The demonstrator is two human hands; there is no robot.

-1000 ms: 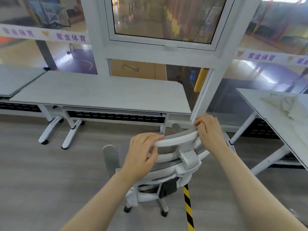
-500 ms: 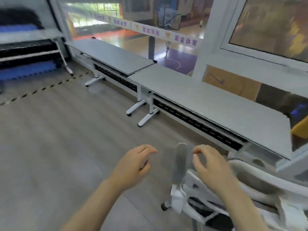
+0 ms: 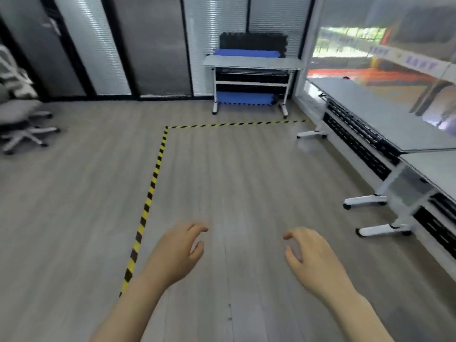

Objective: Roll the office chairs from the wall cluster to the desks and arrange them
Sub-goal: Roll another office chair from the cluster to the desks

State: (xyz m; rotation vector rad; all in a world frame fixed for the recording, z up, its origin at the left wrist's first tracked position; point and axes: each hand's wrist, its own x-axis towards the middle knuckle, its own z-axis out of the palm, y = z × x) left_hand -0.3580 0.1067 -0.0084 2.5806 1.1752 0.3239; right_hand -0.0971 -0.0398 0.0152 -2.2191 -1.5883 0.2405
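- Left hand [image 3: 176,255] and right hand [image 3: 312,257]: each grip loosely curled, holding nothing, above the floor [image 3: 234,183].
- Office chairs [image 3: 21,119] cluster at the floor's far-left edge by the wall.
- Desks [image 3: 385,119] line the floor's right edge.

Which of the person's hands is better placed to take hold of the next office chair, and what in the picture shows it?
Probably the left hand. The grey office chairs stand at the far left by the wall, on that hand's side. The right hand hangs nearer the desks. Both hands are empty, fingers loosely curled.
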